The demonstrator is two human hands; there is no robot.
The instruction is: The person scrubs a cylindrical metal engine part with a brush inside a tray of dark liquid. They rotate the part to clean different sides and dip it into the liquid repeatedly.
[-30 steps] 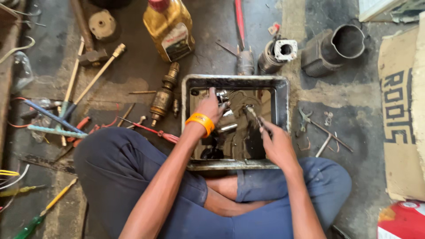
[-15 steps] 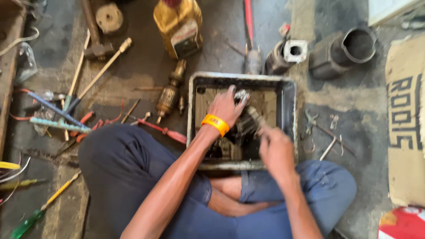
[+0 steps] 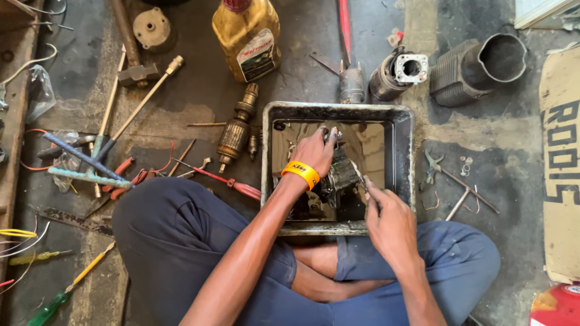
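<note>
Stained concrete floor [image 3: 199,96], metal tray [image 3: 402,163], yellow oil bottle [image 3: 246,36], motor armature [image 3: 237,130], hammer [image 3: 124,45], screwdrivers, pliers [image 3: 430,166]

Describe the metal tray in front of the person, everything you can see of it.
The metal tray is a rectangular, deep-walled pan of grimy grey metal, sitting flat on the floor against the person's crossed legs. Murky brown liquid covers its bottom. A greasy metal part lies inside. The left hand reaches into it; the right hand is over its near right corner.

I am sitting cross-legged on a dark, oil-stained concrete floor [image 3: 199,96]. Daylight is falling from above, brightening a paler grey patch of floor [image 3: 513,157] to my right, where a flattened brown cardboard sheet [image 3: 562,181] is lying.
</note>
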